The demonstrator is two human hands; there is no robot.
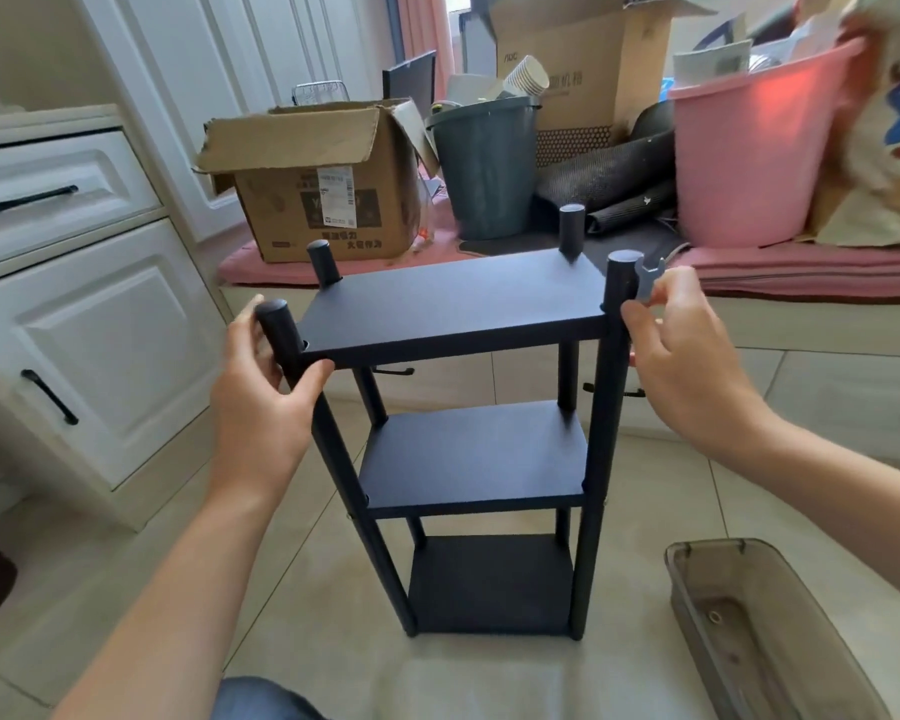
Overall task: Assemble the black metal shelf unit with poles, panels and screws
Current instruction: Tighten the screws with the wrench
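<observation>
A black metal shelf unit (453, 304) stands upright on the tiled floor, with three panels held between four round poles. My left hand (266, 392) grips the near left pole (281, 335) just below its top, at the level of the top panel. My right hand (681, 356) pinches a small flat grey wrench (645, 280) beside the top of the near right pole (617, 304). The middle panel (474, 454) and the bottom panel (489, 584) sit below.
A translucent grey tray (759, 631) with a small ring-shaped part lies on the floor at the lower right. White cabinets (74, 314) stand at the left. Behind the shelf are a cardboard box (323, 184), a dark bin (484, 163) and a pink bucket (749, 148).
</observation>
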